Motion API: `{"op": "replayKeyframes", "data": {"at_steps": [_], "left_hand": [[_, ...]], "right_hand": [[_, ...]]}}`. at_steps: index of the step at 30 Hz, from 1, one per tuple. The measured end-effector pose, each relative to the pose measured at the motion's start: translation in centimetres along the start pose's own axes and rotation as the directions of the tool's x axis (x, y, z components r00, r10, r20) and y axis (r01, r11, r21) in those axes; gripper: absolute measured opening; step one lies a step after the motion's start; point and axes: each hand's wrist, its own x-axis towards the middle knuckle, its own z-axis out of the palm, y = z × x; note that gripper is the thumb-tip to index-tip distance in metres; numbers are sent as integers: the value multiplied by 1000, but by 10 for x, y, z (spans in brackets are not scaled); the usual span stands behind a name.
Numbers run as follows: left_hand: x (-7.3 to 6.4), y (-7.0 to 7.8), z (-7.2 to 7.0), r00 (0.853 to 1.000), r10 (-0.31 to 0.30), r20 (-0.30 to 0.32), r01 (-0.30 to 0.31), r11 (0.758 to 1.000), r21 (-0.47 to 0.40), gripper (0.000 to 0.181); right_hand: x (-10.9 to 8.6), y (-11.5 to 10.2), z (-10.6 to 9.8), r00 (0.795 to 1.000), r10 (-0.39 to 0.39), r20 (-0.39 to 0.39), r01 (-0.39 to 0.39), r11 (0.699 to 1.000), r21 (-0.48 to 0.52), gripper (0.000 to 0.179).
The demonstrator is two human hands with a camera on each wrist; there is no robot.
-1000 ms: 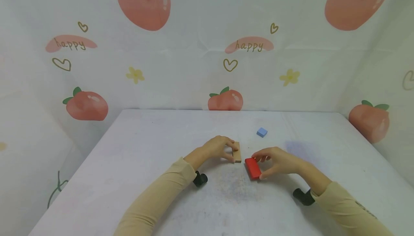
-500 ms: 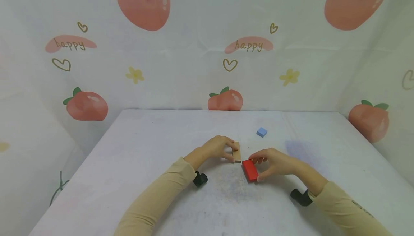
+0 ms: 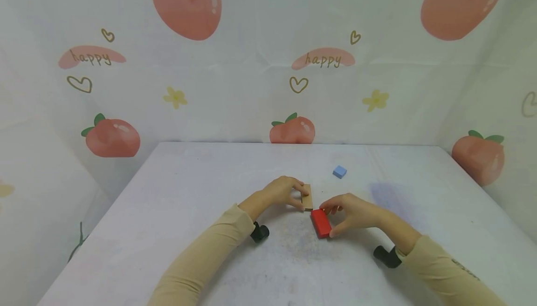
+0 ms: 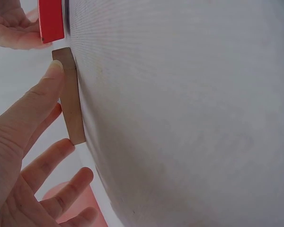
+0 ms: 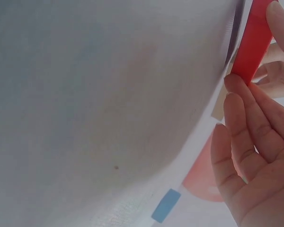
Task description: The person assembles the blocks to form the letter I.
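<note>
My left hand (image 3: 282, 191) pinches a tan wooden block (image 3: 308, 201) lying on the table. In the left wrist view its thumb presses one end of the wooden block (image 4: 72, 101), and fingers touch the other end. With thumb and fingertips, my right hand (image 3: 356, 212) grips a red rectangular block (image 3: 321, 224) by its two ends. The red block sits just in front and to the right of the wooden one; the head view shows their near corners almost meeting. A narrow gap parts the two blocks in the left wrist view.
A small blue block (image 3: 340, 172) lies farther back on the white table (image 3: 218, 171), behind the right hand. Black wrist cameras hang under both wrists. A peach-print cloth (image 3: 235, 87) stands behind the table's back edge.
My right hand has slid the red block left and slightly toward me, closer to the wooden block's near end. The left hand, wooden block and blue block have stayed in place.
</note>
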Motion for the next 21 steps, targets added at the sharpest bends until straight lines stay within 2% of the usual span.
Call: {"op": "replayKeyframes", "data": {"at_steps": [7,21], "left_hand": [[-1,0,0,1000,6,-3,-6,1000,4,44],[0,1,0,1000,7,-3,-7,1000,-17,43]], "right_hand": [[2,-1,1,999,-46,-3,46,999,3,56],[7,-5,3,999,-52,-5,52,999,-6,55]]}}
